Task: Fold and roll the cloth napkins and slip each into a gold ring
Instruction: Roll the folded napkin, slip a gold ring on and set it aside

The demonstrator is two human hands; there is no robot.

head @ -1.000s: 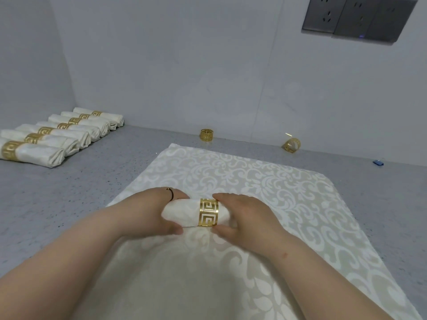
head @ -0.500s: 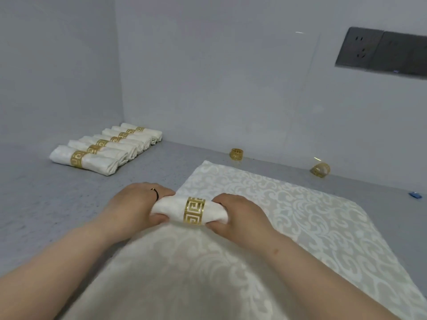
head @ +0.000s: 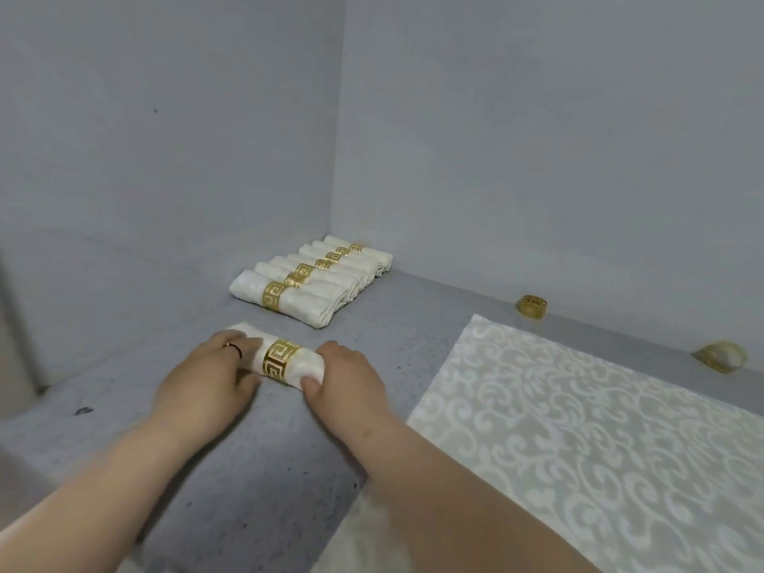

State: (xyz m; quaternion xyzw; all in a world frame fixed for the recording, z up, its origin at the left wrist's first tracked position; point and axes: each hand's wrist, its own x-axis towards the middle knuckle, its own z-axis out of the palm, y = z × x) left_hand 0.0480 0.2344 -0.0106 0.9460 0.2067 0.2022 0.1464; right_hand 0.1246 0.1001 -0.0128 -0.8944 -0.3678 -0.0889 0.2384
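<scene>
1. The rolled napkin [head: 289, 363] lies on the grey speckled tabletop [head: 268, 457], a gold ring [head: 280, 361] with a Greek-key cut-out around its middle. It sits just in front of the row of finished napkins [head: 318, 279] and parallel to them, off the patterned cloth.
2. The left hand [head: 206, 382] covers the roll's left end, palm down, fingers [head: 235, 345] curled over the top and thumb tucked against the near side, so it grips the cloth. A thin dark band shows on one finger.
3. The right hand [head: 347, 380] takes the right end the same way, fingers over the top and thumb pressed on the front of the roll, clasping it. Both forearms reach in from the lower edge, roughly side by side.
4. The finished napkins lie packed side by side toward the corner where two pale walls meet, each wearing its own gold band; the nearest roll is close to the one being held but apart from it.
5. To the right, a cream damask cloth [head: 599, 440] with a scroll pattern is spread flat on the tabletop.
6. Along the back wall stand two loose gold rings: one [head: 532, 307] just beyond the cloth's far corner, another [head: 721, 356] further right, too blurred to make out well.
</scene>
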